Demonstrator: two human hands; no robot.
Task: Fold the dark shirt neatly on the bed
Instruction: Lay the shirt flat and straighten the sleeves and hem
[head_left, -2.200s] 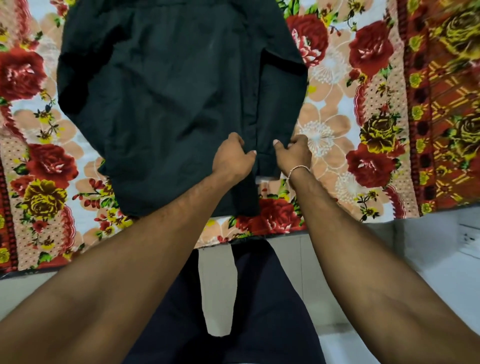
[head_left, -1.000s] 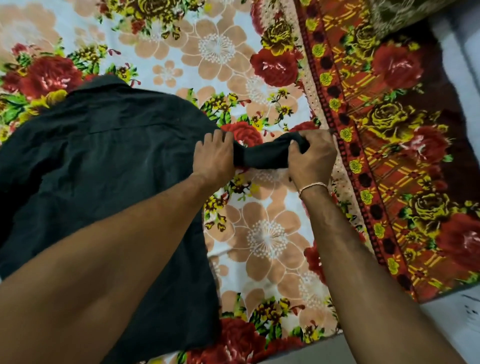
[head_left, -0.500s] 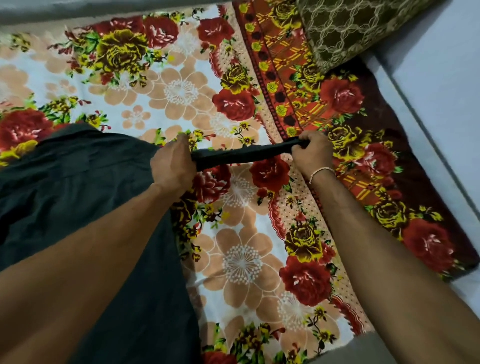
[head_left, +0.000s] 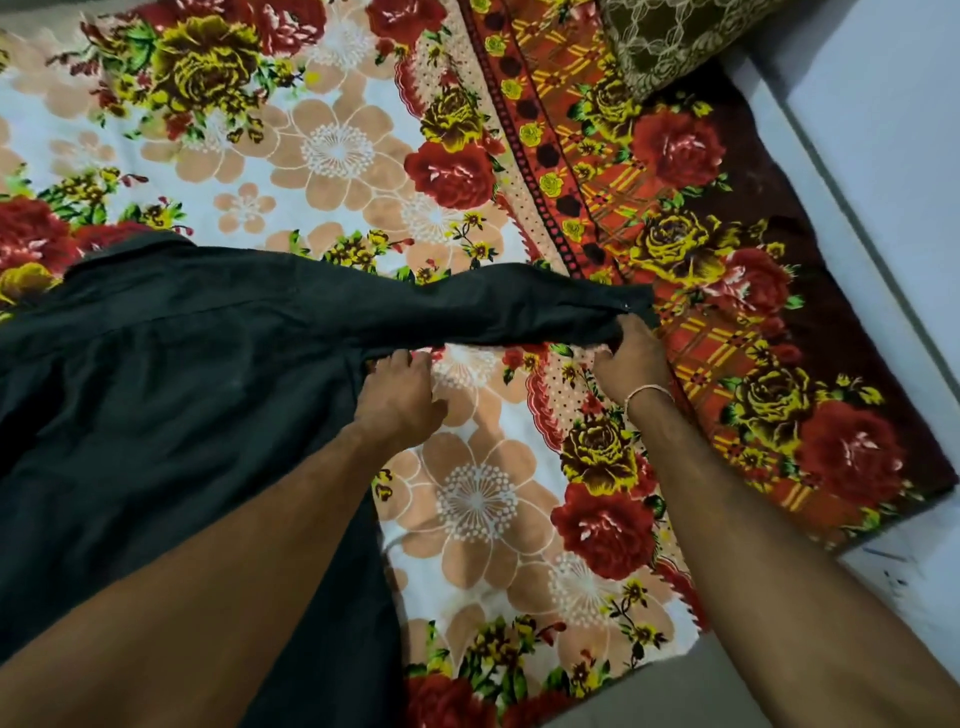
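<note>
Right hand (head_left: 631, 358) pinches sleeve (head_left: 498, 306) cuff, frame centre-right; left hand (head_left: 400, 395) grip unclear, likely underarm. Uneven tension skews dark shirt (head_left: 171, 395).

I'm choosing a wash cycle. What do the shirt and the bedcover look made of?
Shirt: thin matte woven cloth, perhaps cotton; it drapes and creases softly. Bedcover: thicker printed fabric with a faint plush sheen, possibly fleece; fibre can't be confirmed.

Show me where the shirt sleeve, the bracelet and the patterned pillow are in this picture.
shirt sleeve (head_left: 493, 306), head view: middle of the stretched-out sleeve.
bracelet (head_left: 647, 392), head view: the thin band at the right wrist.
patterned pillow (head_left: 670, 36), head view: its olive lattice-print face, top edge.
</note>
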